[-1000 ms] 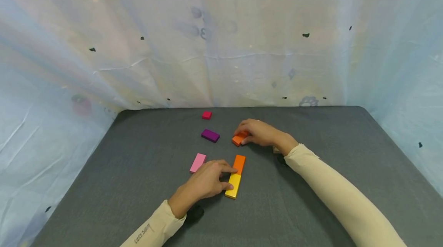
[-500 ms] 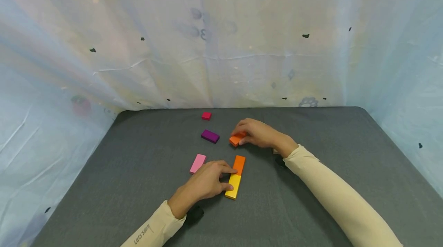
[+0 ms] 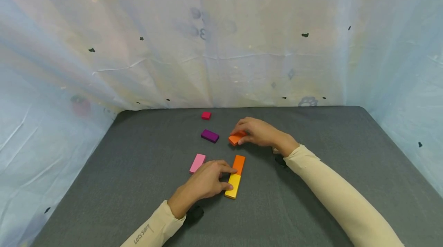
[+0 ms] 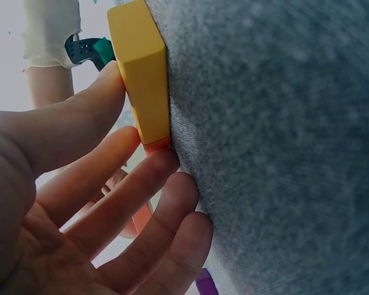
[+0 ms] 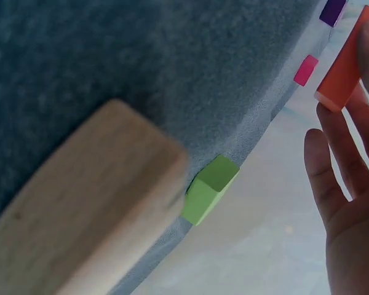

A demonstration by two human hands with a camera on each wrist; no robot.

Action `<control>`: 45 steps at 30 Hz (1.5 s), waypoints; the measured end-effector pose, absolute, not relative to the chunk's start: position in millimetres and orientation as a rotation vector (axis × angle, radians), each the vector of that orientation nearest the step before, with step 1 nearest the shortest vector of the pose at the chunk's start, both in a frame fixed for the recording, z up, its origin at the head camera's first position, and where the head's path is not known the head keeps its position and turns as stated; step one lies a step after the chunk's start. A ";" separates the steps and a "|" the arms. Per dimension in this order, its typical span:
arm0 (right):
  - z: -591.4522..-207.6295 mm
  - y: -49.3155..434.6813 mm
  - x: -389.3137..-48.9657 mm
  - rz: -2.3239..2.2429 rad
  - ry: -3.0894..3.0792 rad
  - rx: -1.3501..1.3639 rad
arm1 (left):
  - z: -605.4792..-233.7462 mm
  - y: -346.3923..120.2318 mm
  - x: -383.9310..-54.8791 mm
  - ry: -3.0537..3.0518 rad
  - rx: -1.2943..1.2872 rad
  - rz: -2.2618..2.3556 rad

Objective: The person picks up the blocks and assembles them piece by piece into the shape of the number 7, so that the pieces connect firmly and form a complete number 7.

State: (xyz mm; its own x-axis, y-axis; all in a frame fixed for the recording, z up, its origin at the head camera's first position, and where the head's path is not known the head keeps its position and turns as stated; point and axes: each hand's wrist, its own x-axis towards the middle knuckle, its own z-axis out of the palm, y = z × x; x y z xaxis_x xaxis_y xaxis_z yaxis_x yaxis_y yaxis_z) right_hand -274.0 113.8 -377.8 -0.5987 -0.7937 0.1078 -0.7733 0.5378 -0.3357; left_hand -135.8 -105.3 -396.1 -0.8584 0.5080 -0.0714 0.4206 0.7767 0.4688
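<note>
Now your right hand (image 3: pixel 257 131) pinches the red-orange block (image 3: pixel 235 138) near the purple block (image 3: pixel 210 136), perhaps lifted. Your left hand (image 3: pixel 209 178), relaxed, only touches the yellow block (image 3: pixel 236 186) and orange block (image 3: pixel 239 163); uneven pressure could part them

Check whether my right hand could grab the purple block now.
Probably not without letting go first: the right hand holds an orange block, though nothing else stands between that hand and the purple block.
</note>
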 end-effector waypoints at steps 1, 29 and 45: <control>-377.5 114.1 -273.7 -0.547 2.705 -1.377 | -396.2 -105.4 -135.9 2.775 0.734 0.664; -366.9 124.4 -276.9 -0.504 2.613 -1.440 | -395.2 -105.0 -136.6 2.754 0.700 0.663; -360.8 130.8 -290.0 -0.422 2.558 -1.507 | -394.0 -103.2 -135.0 2.748 0.650 0.636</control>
